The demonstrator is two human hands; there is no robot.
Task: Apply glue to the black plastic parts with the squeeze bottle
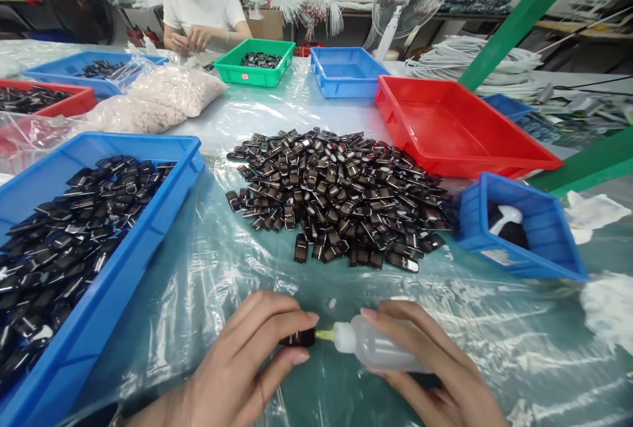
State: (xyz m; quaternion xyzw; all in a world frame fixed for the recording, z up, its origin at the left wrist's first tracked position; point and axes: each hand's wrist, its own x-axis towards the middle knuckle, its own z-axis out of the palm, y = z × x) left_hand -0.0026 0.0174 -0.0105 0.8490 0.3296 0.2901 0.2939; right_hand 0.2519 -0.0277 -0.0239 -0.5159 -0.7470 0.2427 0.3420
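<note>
Near the bottom centre, my left hand (247, 354) pinches a small black part (302, 336) between thumb and fingers. My right hand (430, 354) is wrapped round a translucent white bottle (380, 348) lying on its side, its cap pointing left. A thin yellow-green tip (325, 334) runs from the cap to the right end of the black part and seems to touch it. Beyond both hands, a large heap of similar dark parts (341, 196) is spread on the plastic-covered table (212, 269).
At the left stands a blue tray (133, 256) of black parts. An empty-looking red tray (459, 127) and a small blue bin (524, 236) with a white-handled item are at right. Further back are a green tray (254, 74), plastic bags (173, 94) and a seated person.
</note>
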